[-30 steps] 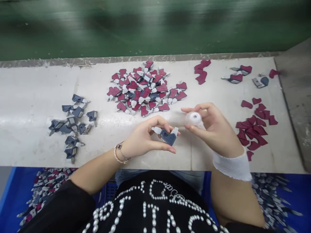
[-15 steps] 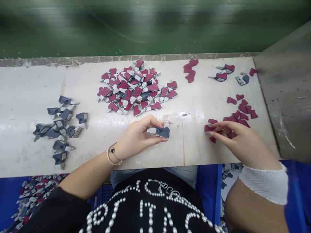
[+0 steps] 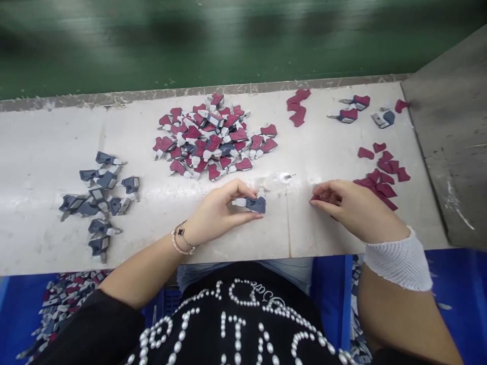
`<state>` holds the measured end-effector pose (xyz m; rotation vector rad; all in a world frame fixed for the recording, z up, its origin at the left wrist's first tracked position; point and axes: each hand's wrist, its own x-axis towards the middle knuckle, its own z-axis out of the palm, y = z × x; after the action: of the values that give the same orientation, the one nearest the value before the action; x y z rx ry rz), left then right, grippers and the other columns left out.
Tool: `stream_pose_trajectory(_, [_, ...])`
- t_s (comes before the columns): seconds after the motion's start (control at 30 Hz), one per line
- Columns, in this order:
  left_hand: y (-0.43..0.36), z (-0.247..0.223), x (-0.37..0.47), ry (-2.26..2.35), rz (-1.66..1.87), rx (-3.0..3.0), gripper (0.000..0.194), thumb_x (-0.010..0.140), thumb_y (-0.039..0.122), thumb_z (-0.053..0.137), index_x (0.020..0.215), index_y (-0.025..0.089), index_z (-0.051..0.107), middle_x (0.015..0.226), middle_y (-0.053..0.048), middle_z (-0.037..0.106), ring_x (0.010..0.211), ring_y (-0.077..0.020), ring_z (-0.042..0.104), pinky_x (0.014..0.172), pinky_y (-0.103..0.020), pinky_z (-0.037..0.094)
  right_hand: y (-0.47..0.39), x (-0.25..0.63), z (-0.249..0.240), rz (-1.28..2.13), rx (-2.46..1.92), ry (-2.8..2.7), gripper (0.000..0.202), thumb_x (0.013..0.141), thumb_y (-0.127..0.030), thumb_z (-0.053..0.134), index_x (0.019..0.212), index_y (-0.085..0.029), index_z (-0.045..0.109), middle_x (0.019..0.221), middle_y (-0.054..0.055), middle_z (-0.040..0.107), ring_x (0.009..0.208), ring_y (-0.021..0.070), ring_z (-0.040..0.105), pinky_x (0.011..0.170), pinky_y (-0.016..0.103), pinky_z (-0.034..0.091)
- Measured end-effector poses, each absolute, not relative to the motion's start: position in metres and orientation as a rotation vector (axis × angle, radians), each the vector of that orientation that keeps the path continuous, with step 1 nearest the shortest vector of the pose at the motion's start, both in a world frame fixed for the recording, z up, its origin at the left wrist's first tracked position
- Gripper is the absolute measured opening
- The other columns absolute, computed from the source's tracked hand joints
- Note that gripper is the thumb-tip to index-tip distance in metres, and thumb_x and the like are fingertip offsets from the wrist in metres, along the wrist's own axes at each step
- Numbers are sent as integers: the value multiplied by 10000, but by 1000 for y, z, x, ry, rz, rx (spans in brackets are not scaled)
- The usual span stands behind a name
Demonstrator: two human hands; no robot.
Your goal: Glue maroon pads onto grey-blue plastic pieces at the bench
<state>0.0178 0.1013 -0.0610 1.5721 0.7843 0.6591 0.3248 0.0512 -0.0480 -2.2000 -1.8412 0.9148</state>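
Observation:
My left hand [image 3: 224,209] pinches a dark blue-grey plastic part [image 3: 256,204] with white tabs, its hollow side facing up. Over the right half of the table, my right hand [image 3: 348,207] has thumb and fingertips closed on a small maroon flat piece [image 3: 315,198], mostly covered by the fingers. Just behind my hands lies a clear bottle with a thin needle tip [image 3: 279,180]. Beyond my right hand, loose maroon pieces [image 3: 385,189] are scattered. Several blue-grey parts without maroon faces [image 3: 105,180] lie at the left.
A large heap of parts with maroon faces [image 3: 207,138] covers the back middle of the white table [image 3: 49,142]. A few maroon pieces [image 3: 298,107] and assembled parts [image 3: 348,115] lie further right. A metal panel [image 3: 452,137] bounds the right side. Blue bins [image 3: 331,304] filled with parts stand below.
My right hand has moved slightly left, away from the maroon pieces, with one between its fingertips. My left hand keeps its hold on the blue-grey part. The view has shifted a little.

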Motion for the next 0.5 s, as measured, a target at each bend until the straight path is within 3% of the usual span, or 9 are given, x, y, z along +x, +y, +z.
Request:
stream_pose_trajectory(0.1, [102, -61, 18, 780, 655, 1548, 294, 800, 283, 824, 986, 195, 615, 1045, -53, 707, 1058, -185, 704, 955, -362, 625, 58, 326, -50, 979, -2176, -1882, 386, 792, -616, 664, 741, -234, 669, 704, 75, 704, 621, 260, 646, 547, 421, 505])
stream_pose_trajectory(0.27, [103, -61, 18, 792, 667, 1517, 282, 804, 271, 820, 984, 190, 618, 1037, -50, 677, 1048, -177, 695, 926, -338, 630, 56, 324, -48, 1000, -2088, -1916, 501, 788, -689, 632, 1001, -249, 744, 790, 68, 757, 701, 294, 700, 615, 459, 555])
stream_pose_trajectory(0.43, [102, -61, 18, 800, 680, 1398, 300, 792, 280, 825, 969, 178, 605, 1023, -55, 667, 1024, -184, 699, 819, -290, 651, 44, 303, -24, 751, -1994, -1981, 625, 852, -819, 459, 763, -296, 789, 849, 66, 754, 576, 236, 643, 520, 423, 487])
stream_pose_trajectory(0.5, [101, -61, 19, 802, 677, 1333, 313, 779, 263, 834, 956, 174, 592, 1022, -62, 668, 1022, -190, 704, 778, -269, 652, 38, 295, -11, 637, -1934, -2012, 601, 878, -799, 462, 771, -317, 803, 799, 48, 748, 543, 211, 641, 475, 385, 472])
